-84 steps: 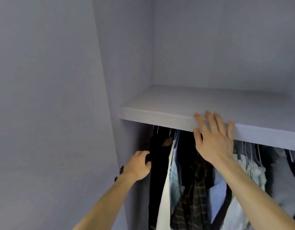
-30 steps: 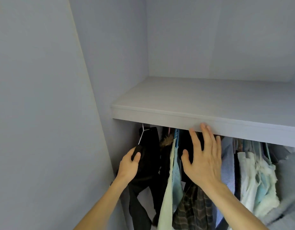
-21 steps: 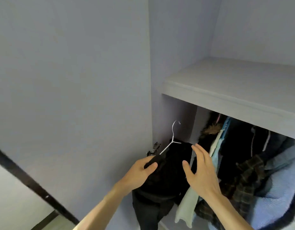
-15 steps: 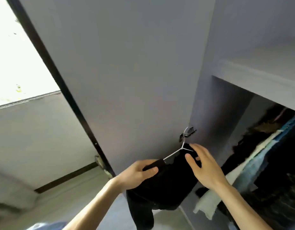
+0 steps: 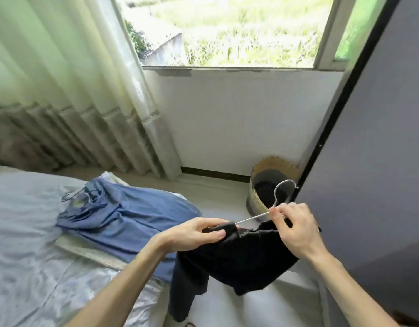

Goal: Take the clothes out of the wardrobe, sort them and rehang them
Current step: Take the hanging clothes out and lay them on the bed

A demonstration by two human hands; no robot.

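Observation:
A black garment (image 5: pixel 234 258) hangs on a white wire hanger (image 5: pixel 278 197) in front of me, its legs drooping toward the floor. My left hand (image 5: pixel 194 233) grips the garment's left shoulder over the hanger end. My right hand (image 5: pixel 295 228) pinches the hanger at the base of its hook, above the garment's right side. A blue garment (image 5: pixel 123 215) on a dark hanger lies spread on the bed (image 5: pixel 27 267) to the left. The wardrobe's inside is out of view.
The open wardrobe door (image 5: pixel 380 161) stands at the right. A round woven basket (image 5: pixel 269 185) with dark cloth inside sits on the floor by the wall. A window and pale curtains (image 5: pixel 74 86) fill the back.
I have turned left, away from the wardrobe toward the bed and window. The black garment came out with both hands; my right hand now pinches the hanger's neck.

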